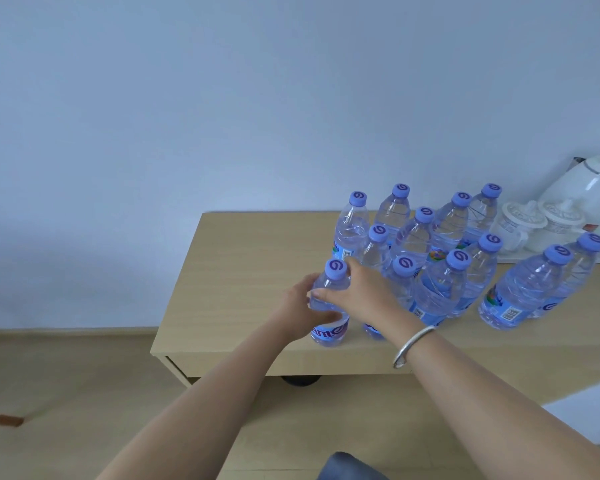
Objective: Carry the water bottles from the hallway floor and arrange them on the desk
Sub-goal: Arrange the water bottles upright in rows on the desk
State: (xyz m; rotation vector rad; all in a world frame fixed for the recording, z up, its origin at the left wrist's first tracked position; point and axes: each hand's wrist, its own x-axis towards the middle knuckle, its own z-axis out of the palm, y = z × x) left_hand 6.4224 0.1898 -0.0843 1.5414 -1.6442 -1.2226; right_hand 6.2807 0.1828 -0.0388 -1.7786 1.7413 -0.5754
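Gripping front bottle (327, 308) | both hands' fingers (321, 295) wrapped round | upright on desk (243, 271)

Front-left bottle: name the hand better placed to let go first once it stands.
Right. The left hand wraps the front-left bottle at its body and steadies it on the desk; the right hand only holds near the shoulder below the cap.

Kettle (589, 192) cut by right edge; rear bottles' (394, 211) bases hidden

Head camera looks forward and down, close over the desk (243, 271)
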